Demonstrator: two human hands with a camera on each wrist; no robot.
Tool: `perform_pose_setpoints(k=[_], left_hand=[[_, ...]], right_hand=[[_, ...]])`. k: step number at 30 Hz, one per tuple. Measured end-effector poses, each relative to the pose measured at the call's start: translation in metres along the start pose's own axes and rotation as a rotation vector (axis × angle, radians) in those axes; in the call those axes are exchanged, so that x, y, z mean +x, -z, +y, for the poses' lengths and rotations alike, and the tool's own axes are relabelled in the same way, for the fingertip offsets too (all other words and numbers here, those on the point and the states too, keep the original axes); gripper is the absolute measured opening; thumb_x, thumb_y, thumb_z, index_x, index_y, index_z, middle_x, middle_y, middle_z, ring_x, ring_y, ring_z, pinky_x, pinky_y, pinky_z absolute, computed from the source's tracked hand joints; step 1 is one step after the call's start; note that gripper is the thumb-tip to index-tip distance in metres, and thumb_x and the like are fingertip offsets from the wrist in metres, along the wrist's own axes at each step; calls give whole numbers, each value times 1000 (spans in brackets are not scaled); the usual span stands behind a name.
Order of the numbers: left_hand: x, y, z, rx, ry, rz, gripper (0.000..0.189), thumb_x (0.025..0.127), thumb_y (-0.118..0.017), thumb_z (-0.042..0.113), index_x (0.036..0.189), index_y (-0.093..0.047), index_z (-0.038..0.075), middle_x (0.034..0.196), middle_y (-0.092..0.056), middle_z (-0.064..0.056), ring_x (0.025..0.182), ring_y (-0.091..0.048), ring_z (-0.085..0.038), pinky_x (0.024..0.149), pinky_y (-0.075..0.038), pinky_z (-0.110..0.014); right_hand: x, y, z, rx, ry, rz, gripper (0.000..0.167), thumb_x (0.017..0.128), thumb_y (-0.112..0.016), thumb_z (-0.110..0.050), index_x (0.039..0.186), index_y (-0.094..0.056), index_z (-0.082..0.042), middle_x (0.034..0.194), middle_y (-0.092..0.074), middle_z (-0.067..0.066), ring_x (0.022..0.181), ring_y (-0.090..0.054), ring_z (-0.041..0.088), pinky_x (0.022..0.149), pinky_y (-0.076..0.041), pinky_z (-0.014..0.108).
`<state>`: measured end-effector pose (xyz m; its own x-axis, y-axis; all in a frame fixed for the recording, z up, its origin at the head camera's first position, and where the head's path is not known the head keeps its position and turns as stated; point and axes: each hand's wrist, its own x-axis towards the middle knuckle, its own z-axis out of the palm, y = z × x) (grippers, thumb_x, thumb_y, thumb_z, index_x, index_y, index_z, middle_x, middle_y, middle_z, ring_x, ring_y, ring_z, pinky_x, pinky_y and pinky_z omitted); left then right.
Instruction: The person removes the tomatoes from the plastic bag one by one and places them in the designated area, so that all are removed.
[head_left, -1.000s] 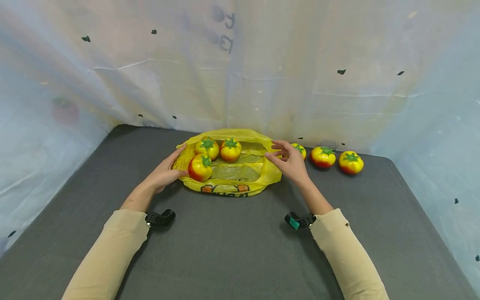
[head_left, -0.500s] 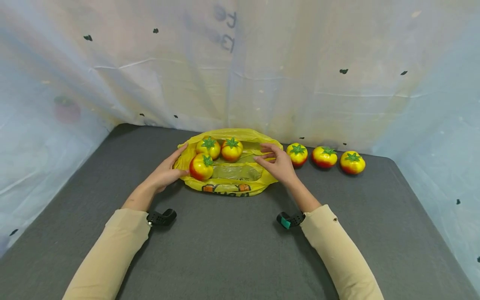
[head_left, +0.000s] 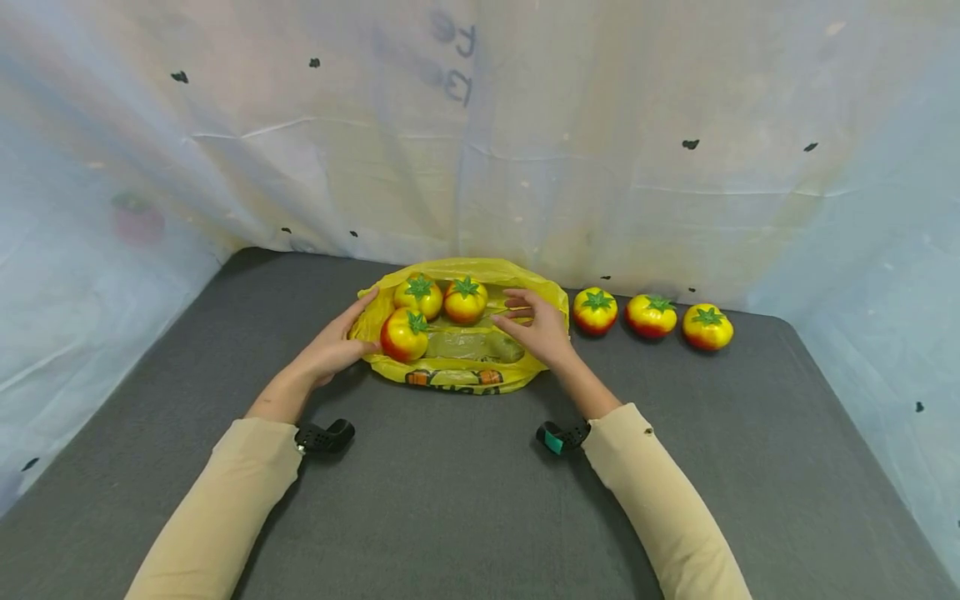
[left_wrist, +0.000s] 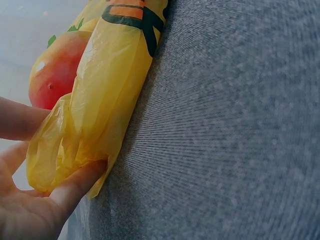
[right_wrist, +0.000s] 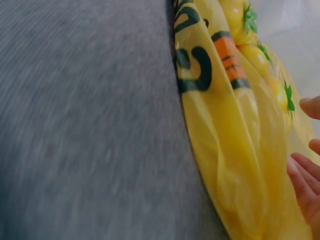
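Note:
A yellow plastic bag (head_left: 450,379) lies wide-mouthed on the table, with three red-and-yellow tomatoes (head_left: 404,335) with green tops in its left half. At the bag's left end, my left hand (head_left: 327,346) grips the rim; in the left wrist view, fingers (left_wrist: 80,187) and thumb lie on either side of the crumpled plastic. My right hand (head_left: 542,329) is over the right part of the bag's mouth, fingers loosely spread and nothing between them. The right wrist view catches only some of its fingers (right_wrist: 302,175) beside the yellow plastic.
Three more tomatoes stand in a row right of the bag: one close to it (head_left: 595,312), a middle tomato (head_left: 650,317) and a far-right tomato (head_left: 707,327). A pale plastic sheet (head_left: 570,150) rises behind the dark grey table (head_left: 442,492).
My right hand has moved left, from the bag's right rim to over its opening, uncovering the nearest loose tomato. My left hand stays on the left rim.

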<state>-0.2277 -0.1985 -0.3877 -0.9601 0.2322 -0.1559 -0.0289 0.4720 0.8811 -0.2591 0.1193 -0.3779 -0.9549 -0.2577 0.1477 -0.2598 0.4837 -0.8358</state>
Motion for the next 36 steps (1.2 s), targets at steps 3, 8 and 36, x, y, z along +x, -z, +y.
perform_pose_setpoints(k=[3,8,36], left_hand=[[0,0,0,2,-6,-3,87,89,-53,2,156,-2,27,161,3,-14,147,-2,-39,113,-20,-60],[-1,0,1,-2,-8,-7,87,89,-53,2,156,-2,27,161,3,-14,147,-2,-39,112,-21,-60],[-1,-2,0,1,-6,16,88,87,-54,2,156,-6,27,161,-1,-14,147,-4,-38,114,-15,-60]], right_hand=[[4,-6,-1,25,-22,-15,56,89,-68,-29,138,-49,-9,131,-55,17,117,-57,33,92,-50,45],[10,-13,-3,39,-71,-36,58,89,-68,-31,140,-47,-12,136,-52,15,123,-53,32,96,-49,44],[33,-39,-14,-16,-126,-52,70,88,-69,-34,148,-37,-19,146,-42,13,130,-45,32,101,-44,46]])
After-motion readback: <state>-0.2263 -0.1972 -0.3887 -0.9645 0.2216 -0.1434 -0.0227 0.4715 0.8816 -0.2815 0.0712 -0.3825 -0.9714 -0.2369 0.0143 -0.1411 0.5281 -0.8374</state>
